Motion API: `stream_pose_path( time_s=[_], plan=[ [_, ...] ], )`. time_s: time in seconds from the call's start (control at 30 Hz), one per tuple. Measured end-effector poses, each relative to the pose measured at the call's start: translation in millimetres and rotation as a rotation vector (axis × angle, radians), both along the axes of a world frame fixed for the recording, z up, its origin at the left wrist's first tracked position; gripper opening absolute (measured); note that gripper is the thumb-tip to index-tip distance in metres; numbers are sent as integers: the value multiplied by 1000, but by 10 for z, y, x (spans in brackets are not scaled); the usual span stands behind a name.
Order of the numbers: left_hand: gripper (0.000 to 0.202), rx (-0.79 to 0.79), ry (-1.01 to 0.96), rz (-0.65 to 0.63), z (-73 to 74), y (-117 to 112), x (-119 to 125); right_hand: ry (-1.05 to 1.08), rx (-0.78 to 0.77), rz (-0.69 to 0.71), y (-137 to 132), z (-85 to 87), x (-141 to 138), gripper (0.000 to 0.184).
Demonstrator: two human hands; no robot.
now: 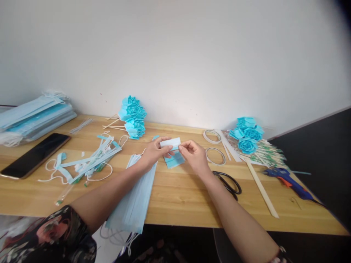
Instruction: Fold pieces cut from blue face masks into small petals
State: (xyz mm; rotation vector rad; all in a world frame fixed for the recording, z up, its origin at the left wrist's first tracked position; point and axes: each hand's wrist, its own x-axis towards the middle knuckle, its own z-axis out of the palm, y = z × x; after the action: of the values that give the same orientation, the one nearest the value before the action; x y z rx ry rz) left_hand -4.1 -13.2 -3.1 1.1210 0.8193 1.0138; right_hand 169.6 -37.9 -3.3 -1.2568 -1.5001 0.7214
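Both my hands meet over the middle of the wooden table [181, 197]. My left hand [155, 150] pinches the left end of a small folded piece of blue and white mask fabric [172, 153]. My right hand [193, 155] pinches the same piece at its right edge, fingers closed. Under my left forearm lies a stack of pale blue face masks [137, 197], hanging over the table's front edge.
Black scissors [229, 182] lie by my right wrist. Two tape rolls [215, 153], blue fabric roses on sticks [248, 137], a blue glue gun [289, 180] and a wooden stick [261, 190] sit right. Left: cut mask strips [87, 160], a phone [35, 155], stacked masks [35, 117]. Folded blue petals [133, 117] lie behind.
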Motion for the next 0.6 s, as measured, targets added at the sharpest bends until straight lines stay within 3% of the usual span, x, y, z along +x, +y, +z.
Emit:
stream_pose_path(
  time_s=[0.3, 0.47, 0.6],
  plan=[
    [49, 32, 34, 114, -15, 24, -18, 174, 30, -7, 29, 59, 36, 23],
    [47, 66, 53, 112, -22, 23, -10, 70, -21, -34, 4, 99, 49, 29],
    [47, 59, 44, 113, -7, 15, -11, 1, 35, -32, -20, 123, 52, 28]
  ],
)
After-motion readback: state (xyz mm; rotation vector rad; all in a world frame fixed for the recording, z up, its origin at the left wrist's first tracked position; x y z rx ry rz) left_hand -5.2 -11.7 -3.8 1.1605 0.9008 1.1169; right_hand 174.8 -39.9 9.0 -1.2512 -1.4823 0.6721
